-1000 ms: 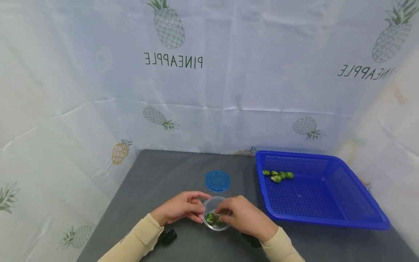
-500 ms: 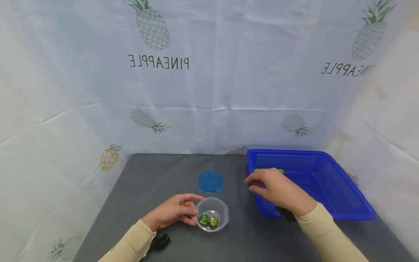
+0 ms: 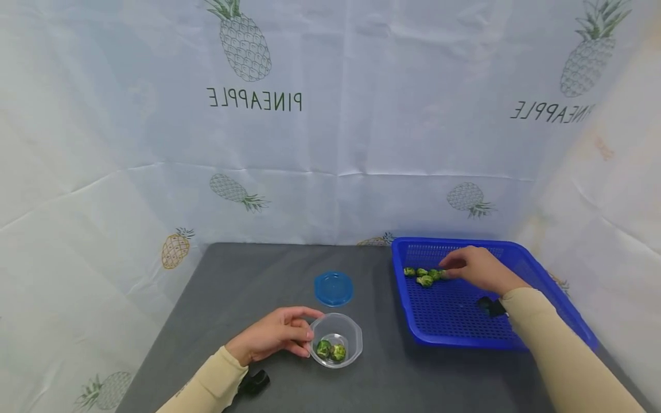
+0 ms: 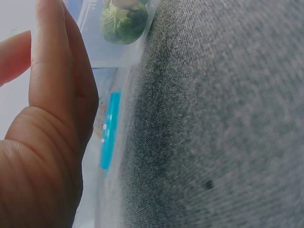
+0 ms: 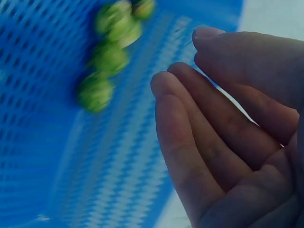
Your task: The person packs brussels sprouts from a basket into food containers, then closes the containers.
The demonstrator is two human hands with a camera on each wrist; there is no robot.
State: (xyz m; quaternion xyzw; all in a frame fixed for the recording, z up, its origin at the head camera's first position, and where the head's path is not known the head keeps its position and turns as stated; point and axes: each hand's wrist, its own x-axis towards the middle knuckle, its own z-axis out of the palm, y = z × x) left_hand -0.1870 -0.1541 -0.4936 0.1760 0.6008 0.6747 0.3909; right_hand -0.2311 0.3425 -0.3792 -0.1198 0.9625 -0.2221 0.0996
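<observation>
My left hand [image 3: 276, 334] holds a small clear plastic container [image 3: 356, 344] at its left side, with the index finger along the rim. Two Brussels sprouts [image 3: 338, 352] lie in the container; the left wrist view shows one sprout [image 4: 124, 23] through its wall. Over the blue basket [image 3: 454, 339], my right hand [image 3: 480, 269] is beside a cluster of several Brussels sprouts [image 3: 425, 281]. In the right wrist view, the fingers [image 5: 178, 137] are spread from the thumb with nothing between them, apart from the sprouts [image 5: 108, 59].
A blue round lid [image 3: 333, 288] lies flat on the grey table [image 3: 258, 281] behind the container. The basket stands at the table's right side. A white curtain [image 3: 351, 132] with pineapple prints hangs behind and on both sides.
My right hand has left the container and moved right into the basket by the sprouts. The left hand stays at the container, where two sprouts now show fully.
</observation>
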